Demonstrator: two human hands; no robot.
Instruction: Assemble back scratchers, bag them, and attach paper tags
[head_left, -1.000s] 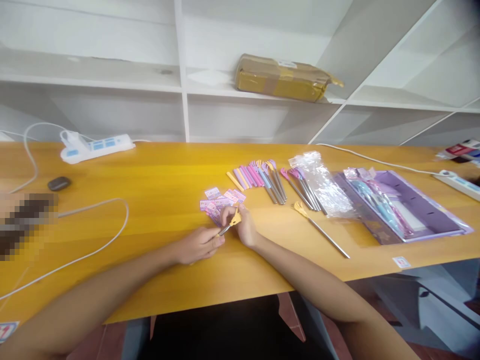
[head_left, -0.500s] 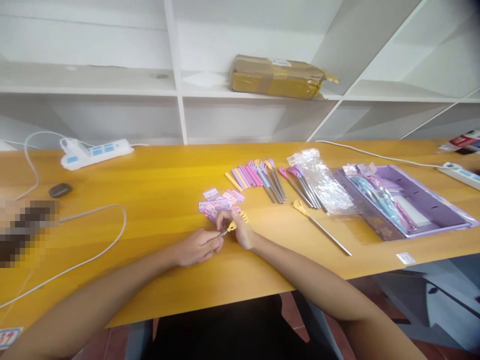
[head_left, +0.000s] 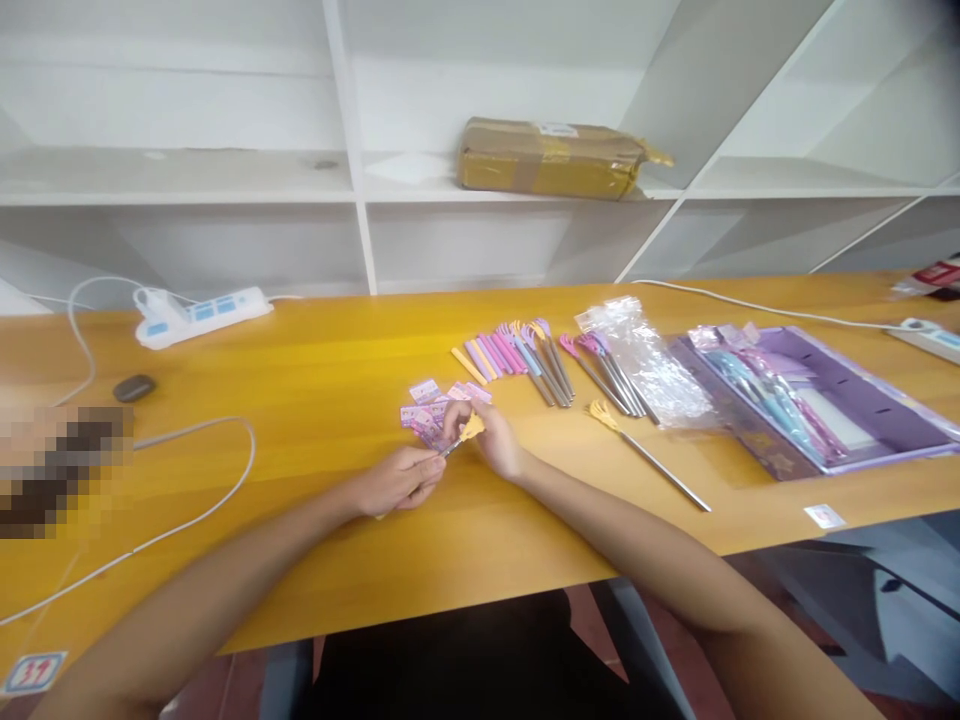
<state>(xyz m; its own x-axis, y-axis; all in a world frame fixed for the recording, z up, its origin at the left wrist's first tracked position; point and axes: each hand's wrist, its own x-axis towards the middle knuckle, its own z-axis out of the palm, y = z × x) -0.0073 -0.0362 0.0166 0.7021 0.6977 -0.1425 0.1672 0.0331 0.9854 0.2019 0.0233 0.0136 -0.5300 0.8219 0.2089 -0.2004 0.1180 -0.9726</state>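
The left hand (head_left: 397,482) and right hand (head_left: 491,440) pinch a thin metal rod with a yellow claw-shaped tip (head_left: 466,432), fingers closed on each end, above the yellow wooden counter (head_left: 315,380). Small pink and purple sticker cards (head_left: 429,408) lie just beyond the fingertips.

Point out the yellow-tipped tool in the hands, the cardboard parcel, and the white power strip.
yellow-tipped tool (head_left: 470,428), head view, on its yellow claw end between the hands.
cardboard parcel (head_left: 551,160), head view, on the middle of its front face.
white power strip (head_left: 202,313), head view, on the middle of its top.
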